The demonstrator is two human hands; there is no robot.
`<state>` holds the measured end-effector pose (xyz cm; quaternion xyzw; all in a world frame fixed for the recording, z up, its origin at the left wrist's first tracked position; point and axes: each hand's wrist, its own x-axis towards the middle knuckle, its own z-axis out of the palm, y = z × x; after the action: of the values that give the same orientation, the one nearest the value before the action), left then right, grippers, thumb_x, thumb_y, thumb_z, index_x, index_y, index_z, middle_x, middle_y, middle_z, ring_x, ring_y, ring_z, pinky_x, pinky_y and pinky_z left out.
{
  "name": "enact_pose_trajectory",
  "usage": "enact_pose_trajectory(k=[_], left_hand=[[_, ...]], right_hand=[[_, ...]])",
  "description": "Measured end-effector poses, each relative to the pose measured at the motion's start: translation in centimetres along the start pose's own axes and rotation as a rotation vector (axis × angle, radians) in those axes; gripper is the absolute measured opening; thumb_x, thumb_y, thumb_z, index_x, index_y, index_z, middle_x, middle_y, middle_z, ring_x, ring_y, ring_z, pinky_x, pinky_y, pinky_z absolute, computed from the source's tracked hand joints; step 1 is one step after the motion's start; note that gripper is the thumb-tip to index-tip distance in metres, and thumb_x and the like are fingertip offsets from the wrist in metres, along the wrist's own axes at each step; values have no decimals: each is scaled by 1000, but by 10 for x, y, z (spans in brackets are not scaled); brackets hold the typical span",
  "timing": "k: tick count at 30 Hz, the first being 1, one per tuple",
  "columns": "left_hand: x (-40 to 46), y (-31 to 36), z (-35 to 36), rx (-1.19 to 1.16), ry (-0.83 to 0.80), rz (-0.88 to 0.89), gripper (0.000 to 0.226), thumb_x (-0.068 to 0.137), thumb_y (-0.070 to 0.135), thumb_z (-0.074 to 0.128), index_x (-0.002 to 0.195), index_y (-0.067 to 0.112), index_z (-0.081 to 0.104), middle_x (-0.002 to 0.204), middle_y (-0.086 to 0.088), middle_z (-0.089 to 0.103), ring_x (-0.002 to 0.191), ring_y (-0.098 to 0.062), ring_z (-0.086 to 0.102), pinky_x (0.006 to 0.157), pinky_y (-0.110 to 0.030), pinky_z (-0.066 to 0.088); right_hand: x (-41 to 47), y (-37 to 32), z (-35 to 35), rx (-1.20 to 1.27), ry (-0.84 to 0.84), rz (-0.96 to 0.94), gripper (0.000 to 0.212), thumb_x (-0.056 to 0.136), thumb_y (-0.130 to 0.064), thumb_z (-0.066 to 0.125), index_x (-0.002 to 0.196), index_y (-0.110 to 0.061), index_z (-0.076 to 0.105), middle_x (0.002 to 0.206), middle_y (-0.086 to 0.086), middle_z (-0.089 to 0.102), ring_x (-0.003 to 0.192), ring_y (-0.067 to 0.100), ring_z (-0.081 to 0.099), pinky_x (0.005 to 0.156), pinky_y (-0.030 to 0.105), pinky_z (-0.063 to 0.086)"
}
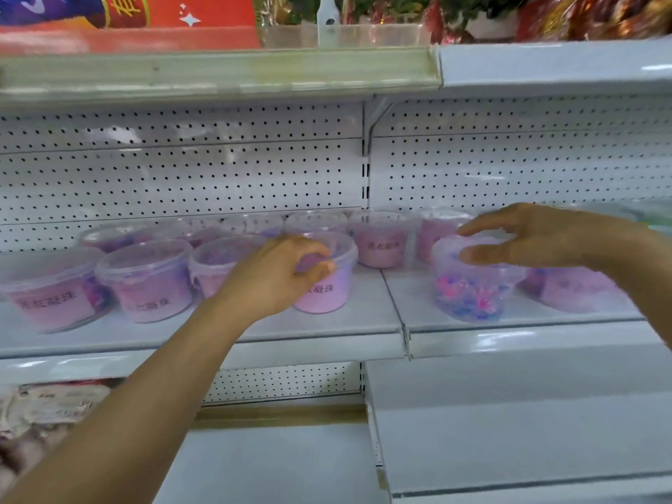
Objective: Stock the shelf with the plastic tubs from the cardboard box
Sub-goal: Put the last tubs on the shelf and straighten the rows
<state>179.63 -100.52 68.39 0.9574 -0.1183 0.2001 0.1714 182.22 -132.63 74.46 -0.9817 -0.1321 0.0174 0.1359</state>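
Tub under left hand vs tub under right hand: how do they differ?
The left hand grips a tub faced with a pink printed label; the right hand spans a tub showing loose pink and blue beads, label unseen. Left tub stands on the left shelf section, right tub on the right section. Both have clear lids.

White bottle above; packets below.
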Motion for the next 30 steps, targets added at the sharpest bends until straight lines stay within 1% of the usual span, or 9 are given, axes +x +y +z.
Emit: enact_pose_trajectory(k=[6,12,15,18,21,23,25,27,30], left_hand=[[3,-2,7,-19,74,-48,20,85,46,62,103,36,67,114,13,67,108,-18,60,94,-40,46],[1,0,7,-44,81,-72,18,87,45,62,101,35,67,113,14,67,109,-17,60,95,-40,46],[0,-1,5,-50,62,-70,20,87,46,61,103,35,67,115,14,66,110,-16,59,95,-40,46],[1,-1,4,-30,57,-57,21,88,46,61,104,34,67,115,13,66,109,-16,60,93,-38,47],[2,-1,3,-19,52,-52,22,88,46,60,105,34,67,117,14,66,110,-17,59,93,-39,46],[3,1,2,-4,40,-56,21,88,47,59,105,35,66,118,15,64,111,-16,58,93,-39,46],[3,3,0,64,37,-39,22,89,48,57,105,36,65,118,16,64,110,-17,59,90,-36,47],[4,2,-2,115,34,3,21,90,48,56,105,36,65,116,16,64,107,-16,60,85,-33,47],[4,0,-5,108,19,19,21,90,47,56,105,36,65,117,16,63,108,-15,59,85,-31,45]], right_hand=[[-4,5,34,-80,163,-97,63,68,-69,65,124,-45,52,137,-11,52,122,18,49,100,31,38],[4,-28,31,-81,368,-135,73,68,-86,19,62,-24,57,73,-3,57,83,27,56,74,34,46],[9,-23,26,-13,182,-231,65,62,-86,33,97,-42,67,112,-11,58,113,17,49,98,40,42],[4,-24,22,60,-175,-254,63,70,-60,70,128,-56,46,136,-28,34,124,1,33,106,26,28],[9,-31,30,-140,68,-252,56,72,-56,71,125,-49,54,128,-17,50,116,10,43,91,24,35],[13,-49,44,-399,370,-211,49,74,-74,52,100,-36,68,108,-5,64,106,20,55,74,27,37],[20,-61,51,-352,476,-206,66,77,-80,31,72,-23,64,82,-1,62,87,24,58,66,29,37],[22,-58,41,-92,398,-212,70,78,-79,25,64,-20,60,74,-1,61,80,24,58,67,33,43],[21,-43,17,47,65,-167,49,80,-66,51,120,-40,60,134,-10,53,123,16,48,99,27,34]])
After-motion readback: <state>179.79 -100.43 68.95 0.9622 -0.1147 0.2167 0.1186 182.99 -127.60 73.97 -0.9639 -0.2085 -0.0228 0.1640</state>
